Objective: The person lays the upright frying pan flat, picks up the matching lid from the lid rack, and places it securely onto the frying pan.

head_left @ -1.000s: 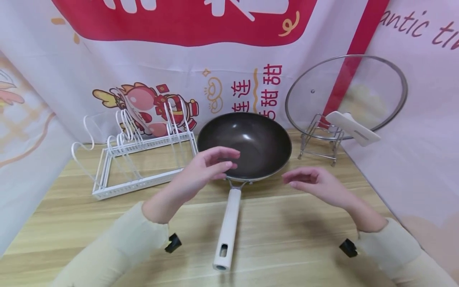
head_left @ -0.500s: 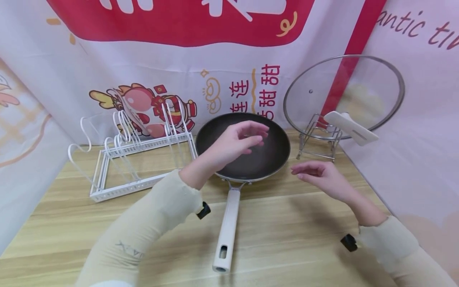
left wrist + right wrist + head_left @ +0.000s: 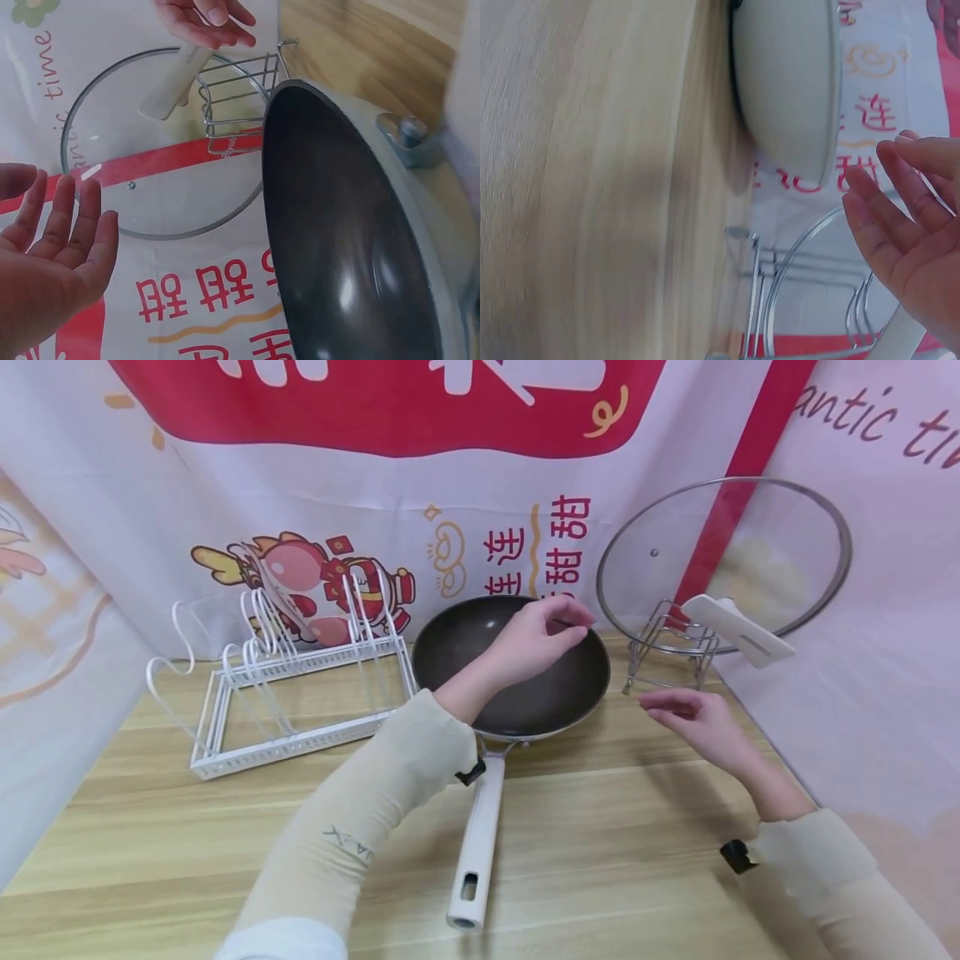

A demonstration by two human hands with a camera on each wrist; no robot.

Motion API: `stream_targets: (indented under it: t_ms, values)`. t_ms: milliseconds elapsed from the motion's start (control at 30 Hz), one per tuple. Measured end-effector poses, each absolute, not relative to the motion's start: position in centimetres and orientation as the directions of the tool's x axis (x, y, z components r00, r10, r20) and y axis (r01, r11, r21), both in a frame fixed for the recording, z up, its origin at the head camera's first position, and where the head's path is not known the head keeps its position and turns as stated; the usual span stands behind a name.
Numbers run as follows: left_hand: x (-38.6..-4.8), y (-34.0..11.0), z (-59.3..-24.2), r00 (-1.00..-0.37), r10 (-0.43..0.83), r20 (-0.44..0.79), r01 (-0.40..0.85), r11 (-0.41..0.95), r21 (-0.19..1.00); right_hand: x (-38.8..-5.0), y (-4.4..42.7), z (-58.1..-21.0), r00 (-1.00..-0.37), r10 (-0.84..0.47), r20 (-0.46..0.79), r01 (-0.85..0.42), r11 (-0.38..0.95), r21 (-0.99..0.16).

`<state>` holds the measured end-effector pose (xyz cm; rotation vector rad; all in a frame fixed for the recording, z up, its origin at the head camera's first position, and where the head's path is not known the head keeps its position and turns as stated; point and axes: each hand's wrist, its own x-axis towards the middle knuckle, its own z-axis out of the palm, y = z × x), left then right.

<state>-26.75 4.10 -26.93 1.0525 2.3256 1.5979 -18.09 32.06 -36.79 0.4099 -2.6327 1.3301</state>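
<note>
My left hand [image 3: 536,639] hovers over the right part of a dark-lined frying pan [image 3: 450,652], fingers loosely bent and holding nothing. The pan's cream handle [image 3: 480,843] points toward me, and my left sleeve crosses near its top. To the right of the pan my right hand [image 3: 693,722] hangs above the table, relaxed, with nothing in it. Just beyond that hand stands a wire rack [image 3: 667,647] bearing a large glass lid [image 3: 675,527] and a white slotted spatula [image 3: 738,628]. The left wrist view shows the left fingers [image 3: 86,217] apart from the pan.
A white adjustable rack [image 3: 292,747] with upright wire loops stands left of the pan. Behind everything hangs a printed cloth [image 3: 465,477], and more cloth closes in both sides of the wooden table [image 3: 600,877].
My left hand has swept rightward and forward across the pan, from its front left edge to its right part. My right hand has drifted slightly right, toward the wire rack.
</note>
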Motion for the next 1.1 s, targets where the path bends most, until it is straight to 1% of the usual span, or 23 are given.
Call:
stream_targets:
  t_ms: [133, 333, 467, 600, 700, 867, 1000, 1100]
  values:
    - [-27.4, 5.7, -27.0, -0.766, 0.584, 0.267, 0.469, 0.225, 0.854, -18.2, 33.2, -37.0, -0.959, -0.108, 0.264, -0.272, 0.625, -0.732]
    - [-28.0, 7.5, -27.6, -0.810, 0.521, 0.268, 0.424, 0.206, 0.882, -18.9, 34.4, -37.9, -0.957, -0.081, 0.278, -0.258, 0.673, -0.693]
    - [-28.2, 8.4, -28.2, -0.807, 0.519, 0.282, 0.437, 0.202, 0.877, -19.3, 35.0, -38.5, -0.950, -0.055, 0.306, -0.259, 0.686, -0.680]
    - [-28.7, 9.2, -28.6, -0.804, 0.534, 0.261, 0.444, 0.247, 0.861, -19.8, 35.6, -38.6, -0.942, -0.013, 0.334, -0.245, 0.708, -0.663]
    - [-29.3, 9.7, -28.8, -0.813, 0.530, 0.242, 0.435, 0.277, 0.856, -20.2, 36.2, -38.6, -0.940, 0.023, 0.340, -0.214, 0.738, -0.640]
    - [-29.8, 10.4, -29.3, -0.821, 0.517, 0.243, 0.425, 0.267, 0.865, -20.7, 37.4, -38.9, -0.948, 0.081, 0.309, -0.137, 0.770, -0.623]
    - [-29.6, 10.6, -29.5, -0.821, 0.523, 0.227, 0.410, 0.265, 0.873, -21.2, 38.9, -39.0, -0.934, 0.166, 0.317, -0.090, 0.749, -0.656]
    - [-29.7, 10.8, -29.6, -0.822, 0.527, 0.216, 0.402, 0.269, 0.875, -21.6, 39.9, -39.0, -0.924, 0.245, 0.293, -0.040, 0.700, -0.713]
